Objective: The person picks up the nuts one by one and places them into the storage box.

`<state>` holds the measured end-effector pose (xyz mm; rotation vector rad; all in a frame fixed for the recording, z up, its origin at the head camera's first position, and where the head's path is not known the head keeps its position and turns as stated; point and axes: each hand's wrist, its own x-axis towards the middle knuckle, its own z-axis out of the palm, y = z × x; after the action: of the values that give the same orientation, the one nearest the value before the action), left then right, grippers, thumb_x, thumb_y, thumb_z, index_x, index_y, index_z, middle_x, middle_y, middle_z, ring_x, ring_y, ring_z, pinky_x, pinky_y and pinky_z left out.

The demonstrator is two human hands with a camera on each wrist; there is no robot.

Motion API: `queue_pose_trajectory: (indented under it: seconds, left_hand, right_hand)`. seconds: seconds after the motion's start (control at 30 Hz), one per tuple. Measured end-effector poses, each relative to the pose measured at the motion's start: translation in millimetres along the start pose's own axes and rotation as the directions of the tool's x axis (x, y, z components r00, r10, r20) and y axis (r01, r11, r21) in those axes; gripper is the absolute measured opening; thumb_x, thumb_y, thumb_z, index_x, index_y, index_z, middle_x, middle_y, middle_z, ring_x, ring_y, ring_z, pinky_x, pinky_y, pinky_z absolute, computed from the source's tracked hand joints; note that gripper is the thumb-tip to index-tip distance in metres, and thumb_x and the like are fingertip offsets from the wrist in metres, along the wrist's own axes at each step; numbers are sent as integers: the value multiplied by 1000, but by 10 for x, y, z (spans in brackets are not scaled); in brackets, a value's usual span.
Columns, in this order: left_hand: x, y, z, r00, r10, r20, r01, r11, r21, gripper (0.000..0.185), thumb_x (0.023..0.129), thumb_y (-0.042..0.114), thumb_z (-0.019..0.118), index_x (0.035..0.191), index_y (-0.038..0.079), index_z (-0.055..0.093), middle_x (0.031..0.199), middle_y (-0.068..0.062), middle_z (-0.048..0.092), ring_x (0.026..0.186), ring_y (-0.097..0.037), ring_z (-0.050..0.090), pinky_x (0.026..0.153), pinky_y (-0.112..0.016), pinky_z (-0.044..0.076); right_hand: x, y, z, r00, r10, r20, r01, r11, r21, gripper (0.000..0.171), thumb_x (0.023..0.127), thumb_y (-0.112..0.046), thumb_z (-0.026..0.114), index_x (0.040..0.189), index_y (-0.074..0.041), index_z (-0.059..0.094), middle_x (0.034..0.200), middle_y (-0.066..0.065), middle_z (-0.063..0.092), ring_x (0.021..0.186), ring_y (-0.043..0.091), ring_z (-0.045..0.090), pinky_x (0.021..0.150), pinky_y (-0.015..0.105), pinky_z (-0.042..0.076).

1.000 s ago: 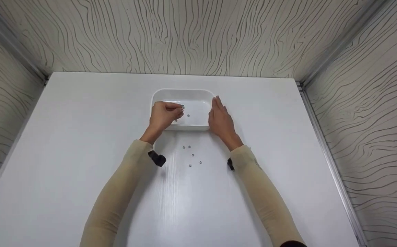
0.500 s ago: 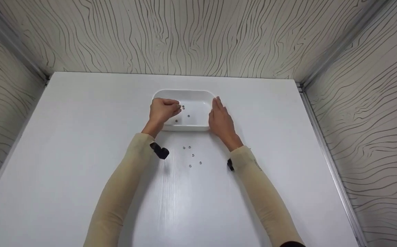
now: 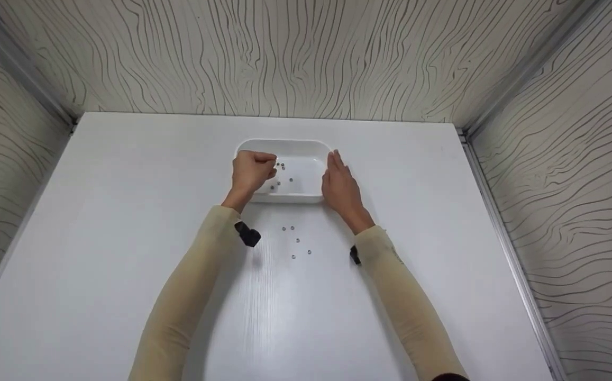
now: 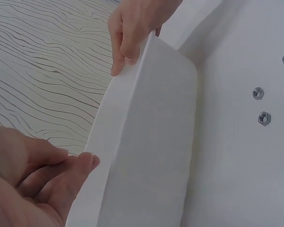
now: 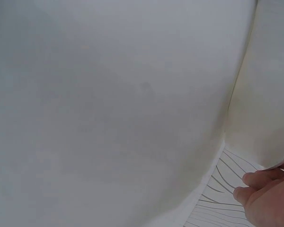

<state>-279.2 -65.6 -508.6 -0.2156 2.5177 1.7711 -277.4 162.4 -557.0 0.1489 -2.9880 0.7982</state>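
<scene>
A white rectangular container [image 3: 290, 198] stands toward the far side of the table, with several small metal nuts [image 3: 291, 180] lying inside. My left hand [image 3: 251, 172] hovers over its left part. Thumb and forefinger are apart in the left wrist view, and no nut shows between them. My right hand [image 3: 341, 185] holds the container's right side at the rim, the thumb on the inner side and the other fingers stretched along the edge. In the right wrist view its fingertips [image 5: 244, 191] show beside the container's corner.
On the white table [image 3: 417, 222], several more hex nuts [image 3: 298, 241] lie scattered in front of the container. Two of them are close to its front wall. Wood-grain patterned panels [image 3: 284, 58] rise behind and at both sides of the table.
The left hand moved slightly up and left, and its fingertips parted. The nut pinched there has been let go, and more nuts show in the container. The right hand stays put.
</scene>
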Motion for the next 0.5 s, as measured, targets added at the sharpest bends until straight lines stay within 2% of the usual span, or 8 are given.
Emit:
queue_pose_trajectory:
  seconds: [0.3,0.5]
  left_hand:
    - [-70,32,-47,992,124,-29,-120,986,118,28,101,12,65,123,-2,75,112,-16,80,98,-23,79,84,-29,66]
    - [-97,45,-111,966,241,-91,-216,951,224,25,102,13,63,119,2,77,108,-13,79,96,-23,76,80,-34,64]
  right_hand:
    - [-7,0,-11,1000,-16,-7,16,1000,-3,56,112,-20,39,163,1,30,174,16,26,162,30,28,135,47,25]
    - [4,22,-62,999,12,36,-13,999,36,59,112,-24,43,165,-3,28,175,15,24,162,32,29,134,48,28]
